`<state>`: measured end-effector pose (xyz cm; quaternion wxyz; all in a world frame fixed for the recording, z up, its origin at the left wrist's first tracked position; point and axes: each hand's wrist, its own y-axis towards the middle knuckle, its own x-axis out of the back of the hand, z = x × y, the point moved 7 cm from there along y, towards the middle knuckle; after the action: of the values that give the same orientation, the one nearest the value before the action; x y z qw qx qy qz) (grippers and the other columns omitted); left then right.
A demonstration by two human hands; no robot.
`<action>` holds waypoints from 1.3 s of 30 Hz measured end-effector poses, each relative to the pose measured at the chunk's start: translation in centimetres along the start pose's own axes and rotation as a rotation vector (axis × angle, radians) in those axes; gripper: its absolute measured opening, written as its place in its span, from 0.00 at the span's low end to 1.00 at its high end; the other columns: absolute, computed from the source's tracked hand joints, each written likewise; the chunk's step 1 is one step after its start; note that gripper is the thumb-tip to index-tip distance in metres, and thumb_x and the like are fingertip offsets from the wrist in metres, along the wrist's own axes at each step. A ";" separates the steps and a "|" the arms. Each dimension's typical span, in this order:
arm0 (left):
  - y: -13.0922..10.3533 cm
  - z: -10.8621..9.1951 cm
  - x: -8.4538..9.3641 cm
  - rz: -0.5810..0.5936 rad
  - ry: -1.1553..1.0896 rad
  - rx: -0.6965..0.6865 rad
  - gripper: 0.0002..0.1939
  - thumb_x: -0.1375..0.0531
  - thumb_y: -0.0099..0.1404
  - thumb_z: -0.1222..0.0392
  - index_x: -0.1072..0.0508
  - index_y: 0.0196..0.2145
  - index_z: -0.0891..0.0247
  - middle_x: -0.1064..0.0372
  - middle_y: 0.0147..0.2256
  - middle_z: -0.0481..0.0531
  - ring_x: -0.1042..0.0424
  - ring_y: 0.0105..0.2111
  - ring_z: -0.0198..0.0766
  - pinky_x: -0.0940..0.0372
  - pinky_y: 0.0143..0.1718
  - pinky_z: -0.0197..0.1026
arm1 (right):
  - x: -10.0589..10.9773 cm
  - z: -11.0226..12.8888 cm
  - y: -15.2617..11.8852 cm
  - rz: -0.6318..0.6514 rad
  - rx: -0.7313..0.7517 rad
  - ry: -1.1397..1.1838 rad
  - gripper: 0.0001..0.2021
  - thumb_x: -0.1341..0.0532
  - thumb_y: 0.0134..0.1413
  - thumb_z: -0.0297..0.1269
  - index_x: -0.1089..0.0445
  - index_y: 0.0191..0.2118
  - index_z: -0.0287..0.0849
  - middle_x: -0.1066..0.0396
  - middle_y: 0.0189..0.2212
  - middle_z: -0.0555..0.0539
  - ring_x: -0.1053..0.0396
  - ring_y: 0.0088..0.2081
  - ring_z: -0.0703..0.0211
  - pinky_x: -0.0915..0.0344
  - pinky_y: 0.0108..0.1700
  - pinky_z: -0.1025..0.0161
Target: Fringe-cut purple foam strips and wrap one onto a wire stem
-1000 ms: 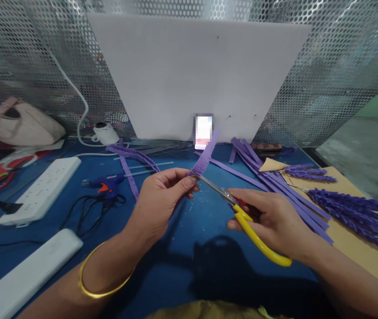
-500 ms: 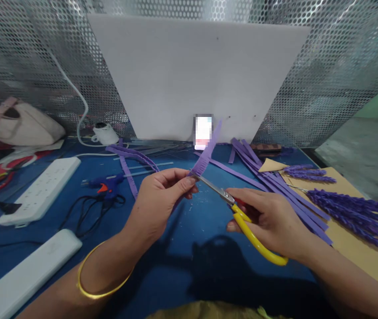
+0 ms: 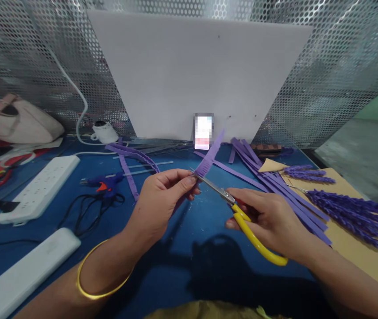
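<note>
My left hand [image 3: 167,192] pinches a purple paper strip [image 3: 210,157] between thumb and fingertips. The strip rises up and to the right, with a row of fine cuts along one edge near the fingers. My right hand [image 3: 268,219] is closed round the yellow handles of a pair of scissors [image 3: 253,237]. The scissor blades point left and meet the strip right beside my left thumb tip. Most of the right fingers are hidden behind the handles.
Loose purple strips [image 3: 285,195] lie right of centre, beside bunches of purple artificial lavender [image 3: 351,212] on brown paper [image 3: 348,179]. On the left are a blue glue gun [image 3: 107,182], a white power strip [image 3: 43,188] and a long white case [image 3: 32,270]. A lit phone [image 3: 203,130] leans on a white board [image 3: 192,75].
The strip has shifted slightly right and down at the blades, and its upper end leans a little further right. Both hands stay nearly in place.
</note>
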<state>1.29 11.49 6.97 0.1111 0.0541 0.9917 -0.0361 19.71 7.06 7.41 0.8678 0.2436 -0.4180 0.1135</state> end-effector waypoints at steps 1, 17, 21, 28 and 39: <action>0.0 0.0 0.0 -0.002 0.009 -0.005 0.02 0.32 0.55 0.62 0.20 0.26 0.63 0.27 0.23 0.47 0.31 0.24 0.31 0.37 0.29 0.32 | 0.0 0.0 0.0 0.002 0.001 0.001 0.22 0.36 0.57 0.52 0.27 0.50 0.40 0.29 0.27 0.48 0.38 0.24 0.63 0.42 0.26 0.67; 0.3 0.1 0.1 0.033 0.013 -0.021 0.03 0.32 0.55 0.62 0.21 0.26 0.63 0.27 0.21 0.46 0.32 0.23 0.29 0.38 0.27 0.29 | -0.3 -0.1 0.0 0.056 -0.035 0.060 0.19 0.36 0.57 0.50 0.27 0.46 0.40 0.32 0.26 0.50 0.41 0.25 0.64 0.44 0.26 0.68; 0.3 0.1 -0.1 0.074 -0.041 0.011 0.04 0.33 0.55 0.64 0.22 0.23 0.64 0.29 0.20 0.46 0.33 0.22 0.28 0.39 0.25 0.28 | -0.9 -0.6 -0.1 0.127 -0.097 0.192 0.13 0.35 0.58 0.47 0.27 0.38 0.42 0.39 0.24 0.53 0.46 0.25 0.65 0.47 0.26 0.69; 0.4 0.4 -0.1 0.095 -0.099 0.149 0.07 0.31 0.52 0.63 0.24 0.21 0.66 0.31 0.17 0.47 0.35 0.19 0.26 0.43 0.21 0.27 | -1.3 -0.8 0.1 0.235 -0.185 0.362 0.14 0.36 0.58 0.48 0.27 0.41 0.41 0.43 0.25 0.54 0.49 0.27 0.64 0.48 0.27 0.67; 0.4 0.2 0.0 0.065 0.006 0.015 0.04 0.33 0.55 0.64 0.22 0.23 0.64 0.29 0.20 0.46 0.34 0.21 0.27 0.40 0.24 0.28 | -1.2 -0.8 0.1 0.134 -0.121 0.196 0.12 0.35 0.56 0.47 0.30 0.37 0.43 0.36 0.26 0.52 0.44 0.27 0.64 0.46 0.27 0.68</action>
<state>1.37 11.83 6.70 0.1086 0.0873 0.9895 -0.0396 19.44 7.58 6.08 0.9081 0.1502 -0.3524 0.1690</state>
